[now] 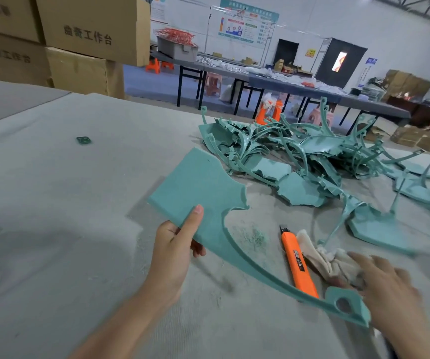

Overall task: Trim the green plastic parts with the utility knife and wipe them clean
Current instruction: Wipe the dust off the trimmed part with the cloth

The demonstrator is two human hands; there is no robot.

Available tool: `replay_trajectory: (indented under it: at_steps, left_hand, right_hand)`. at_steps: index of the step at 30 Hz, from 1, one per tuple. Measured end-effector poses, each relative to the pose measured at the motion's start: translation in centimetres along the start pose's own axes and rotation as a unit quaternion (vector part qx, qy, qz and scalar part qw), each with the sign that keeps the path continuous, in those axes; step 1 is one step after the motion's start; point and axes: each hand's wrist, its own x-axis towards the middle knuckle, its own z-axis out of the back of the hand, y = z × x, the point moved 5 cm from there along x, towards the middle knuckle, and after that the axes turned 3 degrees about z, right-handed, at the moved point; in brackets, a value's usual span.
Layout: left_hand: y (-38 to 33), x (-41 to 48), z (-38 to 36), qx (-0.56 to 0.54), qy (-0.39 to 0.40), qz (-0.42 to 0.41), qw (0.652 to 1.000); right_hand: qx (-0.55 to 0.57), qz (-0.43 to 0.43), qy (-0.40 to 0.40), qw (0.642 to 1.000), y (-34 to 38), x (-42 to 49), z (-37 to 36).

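My left hand [176,244] grips a green plastic part [198,187] by its near edge, thumb on top, and holds it up off the table. The part has a flat panel and a long curved arm ending in a loop [344,304] at the lower right. An orange utility knife [298,263] lies on the table under that arm. A beige cloth [325,257] lies crumpled just right of the knife. My right hand [387,286], blurred, lies over the cloth's near end with fingers spread. A pile of green plastic parts [307,154] sits behind.
Green shavings [254,237] dot the grey padded table [66,203]. A small green scrap [83,140] lies far left. More green parts [415,193] spread to the right edge. Cardboard boxes [87,29] are stacked at the back left; long tables [273,79] stand beyond.
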Motion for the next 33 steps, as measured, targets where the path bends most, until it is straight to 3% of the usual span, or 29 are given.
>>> replay_trajectory:
  at_steps: [2, 4, 7, 10, 12, 15, 18, 20, 22, 24, 26, 29, 33]
  left_hand:
    - [0.1, -0.1, 0.0, 0.007, 0.004, -0.001, 1.000]
    - [0.3, 0.0, 0.0, -0.004, 0.010, 0.009, 1.000]
    - [0.3, -0.1, -0.5, -0.012, 0.030, 0.021, 0.999]
    - [0.2, -0.4, -0.9, 0.013, 0.060, 0.013, 0.998]
    - [0.3, -0.7, -1.3, 0.021, 0.091, 0.009, 0.996]
    - [0.5, -0.8, -1.8, 0.031, 0.116, 0.021, 0.993]
    - [0.6, -0.7, -1.8, 0.016, 0.137, 0.027, 0.990]
    - [0.5, -0.7, -1.6, 0.020, 0.155, 0.024, 0.987]
    - [0.4, -0.8, -1.6, 0.018, 0.168, 0.020, 0.985]
    - [0.2, -0.8, -1.8, 0.021, 0.169, 0.013, 0.985]
    - [0.1, -0.5, -1.8, 0.026, 0.157, 0.009, 0.987]
    - [0.3, -0.2, -1.4, 0.037, 0.138, 0.007, 0.990]
    - [0.6, -0.6, -1.4, 0.073, 0.145, 0.007, 0.987]
  right_hand:
    - [0.093, 0.030, -0.082, 0.992, 0.2, 0.1, -0.6]
    - [0.146, 0.036, -0.213, 0.965, 0.0, 0.3, 0.6]
    - [0.214, 0.099, -0.390, 0.890, 1.1, -0.4, 5.8]
    - [0.305, 0.219, -0.476, 0.795, 5.5, -2.8, 11.4]
    - [0.317, 0.327, -0.457, 0.764, 10.2, -4.3, 13.2]
    - [0.264, 0.496, -0.316, 0.764, 17.5, -5.7, 11.6]
    - [0.166, 0.539, -0.253, 0.786, 20.6, -4.3, 9.2]
    - [0.189, 0.481, -0.255, 0.817, 19.6, -0.2, 9.4]
    - [0.227, 0.341, -0.245, 0.879, 16.3, 5.1, 10.3]
    - [0.263, 0.215, -0.269, 0.901, 12.4, 8.1, 11.7]
    - [0.308, 0.176, -0.344, 0.869, 10.9, 7.5, 13.8]
    - [0.348, 0.303, -0.386, 0.799, 13.7, 2.3, 15.5]
    - [0.267, 0.582, -0.215, 0.737, 20.3, -6.0, 11.4]
